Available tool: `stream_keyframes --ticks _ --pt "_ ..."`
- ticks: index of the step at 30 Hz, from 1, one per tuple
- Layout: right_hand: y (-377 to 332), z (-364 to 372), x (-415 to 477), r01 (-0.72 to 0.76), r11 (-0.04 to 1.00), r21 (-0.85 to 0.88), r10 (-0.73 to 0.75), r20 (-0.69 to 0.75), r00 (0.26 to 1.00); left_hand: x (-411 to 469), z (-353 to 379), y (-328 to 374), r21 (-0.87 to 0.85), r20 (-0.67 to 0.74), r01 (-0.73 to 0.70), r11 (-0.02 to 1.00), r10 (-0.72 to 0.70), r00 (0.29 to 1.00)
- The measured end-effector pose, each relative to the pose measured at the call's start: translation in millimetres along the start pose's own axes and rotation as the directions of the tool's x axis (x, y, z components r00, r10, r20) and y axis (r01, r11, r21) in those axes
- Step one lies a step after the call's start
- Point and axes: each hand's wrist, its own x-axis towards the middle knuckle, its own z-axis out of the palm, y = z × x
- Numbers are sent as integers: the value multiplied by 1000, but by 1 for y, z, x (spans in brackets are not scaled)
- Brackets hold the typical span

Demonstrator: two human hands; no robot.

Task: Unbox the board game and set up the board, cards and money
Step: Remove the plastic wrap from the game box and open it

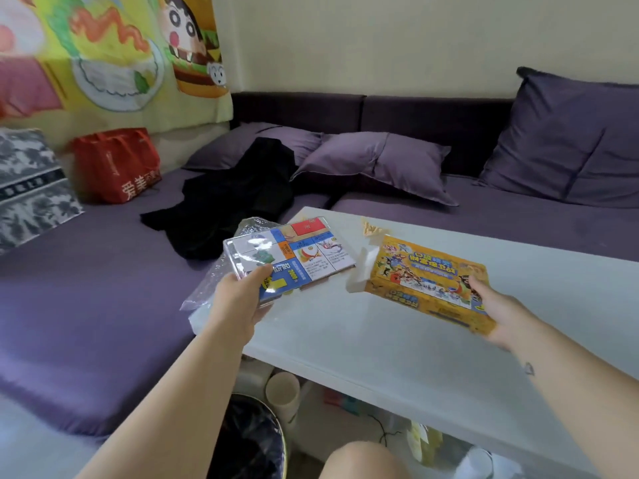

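Nearest to us, our two bare forearms reach out over a white desk (pixel 397 344). Our left grip (pixel 238 300) grasps the near end of a flat bundle (pixel 304 254) of printed game sheets in clear plastic wrap, thumb on top. The bundle's far end lies over the desk's left corner; whether it touches the surface we cannot tell. Our right grip (pixel 498 311) grasps the right end of the yellow game box (pixel 427 274), held low over the desk, well apart from the bundle. A white flap hangs open at the box's left end.

We judge the unboxing step nearly done, with the contents out of the box. The next move calls for putting the box down, so both grips can peel away the wrap and lay out the board.

Beyond the desk are a purple sofa (pixel 86 288), a black garment (pixel 235 195) and a red bag (pixel 116 164).
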Motion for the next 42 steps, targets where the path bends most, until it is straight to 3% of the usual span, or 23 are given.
stream_keyframes --ticks 6,14,17,19,21,28,34,38,40,42 --pt "12 94 -4 -39 999 37 37 72 997 24 -30 22 -101 -137 -66 993 52 989" --pt "8 206 -8 -14 999 42 4 236 972 47 -39 47 -139 -166 -133 981 110 980" --pt "7 223 -3 -9 996 -90 40 344 938 52 -37 49 -141 -149 -134 981 113 982" --pt "11 220 2 13 976 -218 62 336 940 54 -35 45 -117 -129 -126 985 111 985" --pt "15 211 4 41 971 -238 42 334 941 54 -31 38 -105 -117 -107 989 94 989" --pt "6 166 -13 166 986 34 -165 399 902 45 -4 -9 -68 -10 43 997 -44 999" --pt "7 128 -11 343 923 -176 -238 438 867 36 23 -49 -66 57 153 986 -150 987" --pt "20 110 0 353 905 -237 -240 400 885 31 32 -70 -4 77 181 983 -181 981" --pt "32 100 7 363 881 -304 -242 371 897 28 34 -80 87 75 204 975 -210 975" --pt "43 89 15 372 852 -367 -241 355 903 24 37 -89 283 58 194 939 -219 974"
